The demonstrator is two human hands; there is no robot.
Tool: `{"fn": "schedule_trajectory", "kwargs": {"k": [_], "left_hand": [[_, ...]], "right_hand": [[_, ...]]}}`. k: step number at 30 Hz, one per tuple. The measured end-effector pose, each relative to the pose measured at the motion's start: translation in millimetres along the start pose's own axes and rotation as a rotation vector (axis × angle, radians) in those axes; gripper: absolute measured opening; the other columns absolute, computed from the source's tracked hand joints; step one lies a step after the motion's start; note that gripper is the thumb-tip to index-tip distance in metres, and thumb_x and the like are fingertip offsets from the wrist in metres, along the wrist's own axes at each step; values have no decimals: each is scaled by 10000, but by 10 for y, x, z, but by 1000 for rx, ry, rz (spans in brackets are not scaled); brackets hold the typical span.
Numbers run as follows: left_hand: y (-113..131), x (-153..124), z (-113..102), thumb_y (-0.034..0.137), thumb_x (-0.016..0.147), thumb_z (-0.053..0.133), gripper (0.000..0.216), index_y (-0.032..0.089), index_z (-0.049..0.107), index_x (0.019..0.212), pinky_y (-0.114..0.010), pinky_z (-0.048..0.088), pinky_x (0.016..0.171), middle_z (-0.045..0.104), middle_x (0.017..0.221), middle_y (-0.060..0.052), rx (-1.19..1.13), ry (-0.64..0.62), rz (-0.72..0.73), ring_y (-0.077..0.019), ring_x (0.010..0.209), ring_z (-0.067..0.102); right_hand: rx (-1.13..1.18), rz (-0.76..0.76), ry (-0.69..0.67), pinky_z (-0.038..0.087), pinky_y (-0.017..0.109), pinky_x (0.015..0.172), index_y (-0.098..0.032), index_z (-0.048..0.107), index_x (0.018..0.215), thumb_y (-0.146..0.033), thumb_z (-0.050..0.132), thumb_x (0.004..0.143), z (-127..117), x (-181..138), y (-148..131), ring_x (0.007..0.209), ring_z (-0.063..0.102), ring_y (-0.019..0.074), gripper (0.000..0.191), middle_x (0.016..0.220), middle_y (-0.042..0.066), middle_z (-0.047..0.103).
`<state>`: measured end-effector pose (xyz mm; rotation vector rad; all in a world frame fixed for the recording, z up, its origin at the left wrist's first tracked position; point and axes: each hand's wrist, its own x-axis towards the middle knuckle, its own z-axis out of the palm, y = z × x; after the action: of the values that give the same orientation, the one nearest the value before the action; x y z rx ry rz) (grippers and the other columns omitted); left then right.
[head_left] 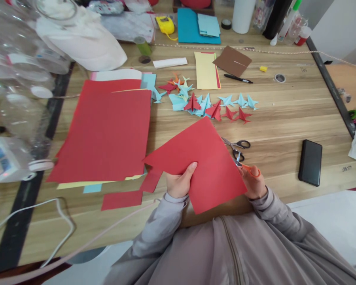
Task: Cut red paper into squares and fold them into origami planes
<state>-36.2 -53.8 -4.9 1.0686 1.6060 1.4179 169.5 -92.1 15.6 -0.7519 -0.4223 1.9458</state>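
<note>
My left hand (179,183) grips the lower left edge of a red paper sheet (206,158), thumb on top, holding it tilted above the table. A narrow red strip (150,180) hangs from the sheet's left corner. My right hand (253,184) is closed on orange-handled scissors (247,168) at the sheet's right edge, with the blades partly behind the paper. A loose red offcut (121,200) lies on the table at the lower left.
A stack of red, yellow and blue sheets (105,132) lies to the left. Folded paper cranes (209,103) are spread beyond. Black scissors (237,145) and a phone (310,162) lie to the right. Plastic bottles (20,71) stand at the far left; a pen (238,78) lies beyond.
</note>
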Motion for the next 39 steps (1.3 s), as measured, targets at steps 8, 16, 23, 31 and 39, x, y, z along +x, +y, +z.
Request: {"fn": "schedule_trajectory", "kwargs": {"k": [8,16,23,31,39], "left_hand": [[58,-17,3,487,580,819,590,181,681,1066,-406,536,955,736,988,-95,-96,-63,-105,-275,1064,661],[58,-1,-36,466,552,839,632,174,677,1089,-423,551,929,746,961,-95,-135,-140,-223,-286,1018,679],[26,7,-56,451,550,845,618,161,675,1068,-414,541,947,733,1021,-106,-120,-187,-188,-283,1035,672],[-15,-1,-47,452,584,828,585,168,677,1073,-417,517,986,732,1024,-104,-63,-142,-141,-280,1079,656],[18,10,-49,468,563,833,615,159,676,1071,-405,538,949,737,996,-99,-84,-109,-165,-284,1049,666]], "right_hand": [[-28,66,-14,424,320,561,-241,584,743,-671,714,581,-16,-3,1,552,434,151,478,621,-15,472],[77,231,-163,395,258,478,-201,487,652,-662,652,666,-192,-10,-58,487,491,119,490,591,-16,533],[157,250,-237,366,212,400,-165,527,685,-608,662,712,-229,-1,-81,467,546,112,464,620,-4,581],[224,167,-176,452,220,569,-186,576,687,-552,744,695,-74,-15,-70,579,523,100,403,669,-27,561],[182,52,-145,467,218,601,-199,581,710,-532,802,636,-36,-16,-35,643,546,109,406,708,-21,562]]}}
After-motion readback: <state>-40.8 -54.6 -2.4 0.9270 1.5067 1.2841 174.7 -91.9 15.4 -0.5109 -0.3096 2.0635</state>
